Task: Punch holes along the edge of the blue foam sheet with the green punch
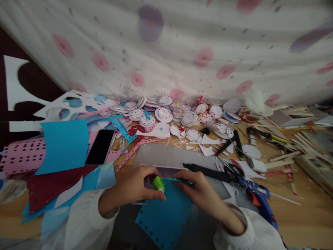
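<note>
My left hand (137,184) is closed around a small bright green craft punch (158,183), at the top edge of a blue sheet of paper (168,213). Between the thumb and fingers of my right hand (199,189), that same sheet is gripped near its upper right corner. A row of small dark holes runs along the sheet's lower left edge. Beneath my hands lies a grey board (161,156). Just past my right hand is a craft knife with a black handle (208,172). The punch's jaw is partly hidden by my fingers.
Many round paper discs with coloured dots (163,113) pile up along the curtain (169,41). On the left lie a phone (101,147), blue paper (65,146) and punched pink paper (24,154). Scissors (234,172), a blue glue gun (256,191) and wooden sticks (282,160) are on the right.
</note>
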Motion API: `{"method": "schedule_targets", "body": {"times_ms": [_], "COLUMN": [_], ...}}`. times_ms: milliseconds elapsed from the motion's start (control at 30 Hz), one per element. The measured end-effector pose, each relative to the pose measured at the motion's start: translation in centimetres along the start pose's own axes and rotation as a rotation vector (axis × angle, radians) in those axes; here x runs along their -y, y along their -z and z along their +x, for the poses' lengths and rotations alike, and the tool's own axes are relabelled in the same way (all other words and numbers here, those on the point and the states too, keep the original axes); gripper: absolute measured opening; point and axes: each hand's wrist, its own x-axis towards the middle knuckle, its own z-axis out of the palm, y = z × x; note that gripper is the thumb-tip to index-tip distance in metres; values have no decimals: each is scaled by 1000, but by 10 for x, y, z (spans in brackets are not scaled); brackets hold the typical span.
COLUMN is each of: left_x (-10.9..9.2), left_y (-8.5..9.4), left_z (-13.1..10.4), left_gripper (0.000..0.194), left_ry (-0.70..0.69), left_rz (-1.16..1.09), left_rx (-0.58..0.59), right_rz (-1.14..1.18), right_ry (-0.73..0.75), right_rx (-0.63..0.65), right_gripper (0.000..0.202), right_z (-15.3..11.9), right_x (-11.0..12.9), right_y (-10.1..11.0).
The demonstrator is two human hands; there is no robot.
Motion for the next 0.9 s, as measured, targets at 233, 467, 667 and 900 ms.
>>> {"method": "schedule_targets", "body": {"times_ms": [233,467,667,900], "left_x": [1,1,6,15], "left_y": [2,2,-2,-8], "left_z": [1,0,-1,-1], "left_gripper": [46,41,38,43], "left_ry": [-100,-52,39,40], "left_rz": [46,-25,-219,-377], "left_rx": [-28,20,23,56], "right_rz": [16,15,-2,-13], "right_ry": [5,6,-30,-59], "right_rx": [8,10,-22,-7], "right_gripper": [22,24,18,18], "right_z": [0,-1,0,2], "right_x": [0,-1,-1,-2], "right_y": [1,1,0,-1]}}
